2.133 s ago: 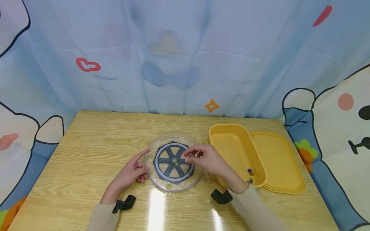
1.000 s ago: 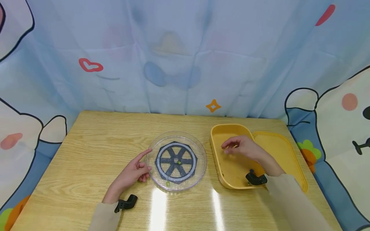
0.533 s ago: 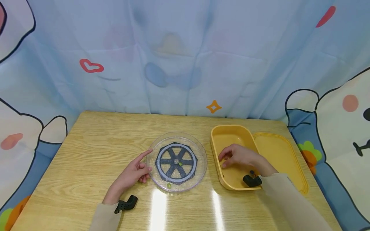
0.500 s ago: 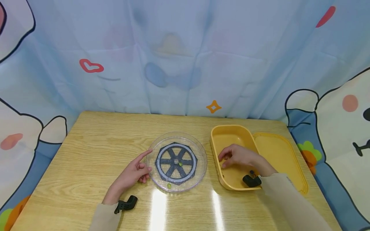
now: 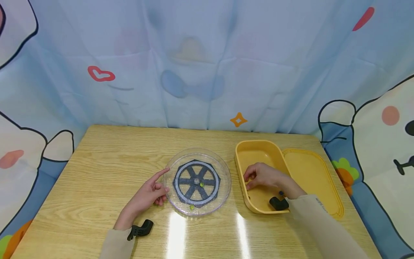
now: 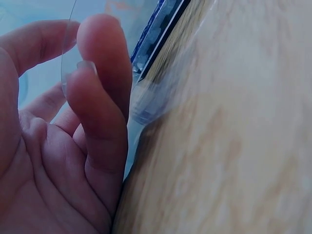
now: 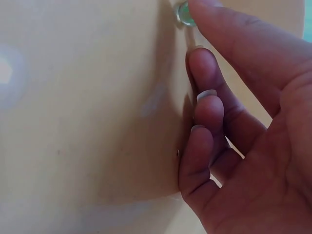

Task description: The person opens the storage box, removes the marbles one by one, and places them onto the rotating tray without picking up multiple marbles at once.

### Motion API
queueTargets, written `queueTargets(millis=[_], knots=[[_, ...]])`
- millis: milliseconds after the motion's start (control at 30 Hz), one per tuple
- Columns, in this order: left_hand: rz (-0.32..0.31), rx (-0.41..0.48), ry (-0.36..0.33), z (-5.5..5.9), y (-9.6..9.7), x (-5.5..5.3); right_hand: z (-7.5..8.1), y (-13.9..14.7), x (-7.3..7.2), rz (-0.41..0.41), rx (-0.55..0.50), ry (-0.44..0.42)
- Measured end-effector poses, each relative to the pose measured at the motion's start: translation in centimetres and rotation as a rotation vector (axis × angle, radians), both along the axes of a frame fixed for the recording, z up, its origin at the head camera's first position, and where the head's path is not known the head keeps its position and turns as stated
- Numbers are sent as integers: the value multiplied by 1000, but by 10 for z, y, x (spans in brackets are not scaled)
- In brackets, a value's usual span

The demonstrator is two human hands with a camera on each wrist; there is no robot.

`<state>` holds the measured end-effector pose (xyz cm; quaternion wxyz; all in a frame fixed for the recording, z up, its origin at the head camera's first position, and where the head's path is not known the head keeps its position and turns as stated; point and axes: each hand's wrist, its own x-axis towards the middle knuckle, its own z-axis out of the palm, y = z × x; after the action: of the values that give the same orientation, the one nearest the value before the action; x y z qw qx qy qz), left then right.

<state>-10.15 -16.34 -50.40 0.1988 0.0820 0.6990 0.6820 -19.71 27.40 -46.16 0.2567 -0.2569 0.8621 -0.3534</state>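
While touching left edge of dish [image 5: 225,181] with loose left hand [image 5: 148,193], reaches with curled right hand [image 5: 264,175] to green marble [image 7: 185,14] inside left edge of box [image 5: 258,154]; cannot tell whether pinched. Looks partly done: two marbles [image 5: 201,184] [image 5: 192,207] in dish, blue marble [image 5: 281,193] left by box's near right corner.

I see a yellow box [image 5: 260,154], clear dish [image 5: 225,183] with dark spoked pattern, green marble [image 7: 184,15], and wood-grained desk [image 5: 119,154].

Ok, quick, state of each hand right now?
Left hand: open, touching the dish.
Right hand: at a marble in the tub; can't tell whether it's gripping.
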Motion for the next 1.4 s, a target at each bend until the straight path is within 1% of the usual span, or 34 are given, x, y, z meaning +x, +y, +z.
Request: queueTargets(millis=[200,400,533,667,767,867,967,1100,1267,1367,1400], knots=[[0,-5,2,0,0,0,0,-1,0,12,19,18],[-1,3,0,1,0,0,0,0,-1,30,14,20],[0,11,0,1,0,1,1,-1,-2,40,-16,-13],[-1,17,3,1,0,1,5,1,-2,17,-69,-82],[-3,19,5,0,0,1,8,3,-2,-6,-91,-101],[-5,22,7,-1,1,0,14,5,-1,-38,-82,-60],[-5,24,3,-2,1,0,23,8,0,-92,-87,-12],[-3,20,0,-3,1,0,36,9,3,-190,-119,58],[1,8,2,-2,1,0,47,7,7,-340,-149,192],[3,3,1,-1,1,0,49,5,8,-393,-160,238],[3,3,0,-1,1,0,53,1,11,-399,-165,244]])
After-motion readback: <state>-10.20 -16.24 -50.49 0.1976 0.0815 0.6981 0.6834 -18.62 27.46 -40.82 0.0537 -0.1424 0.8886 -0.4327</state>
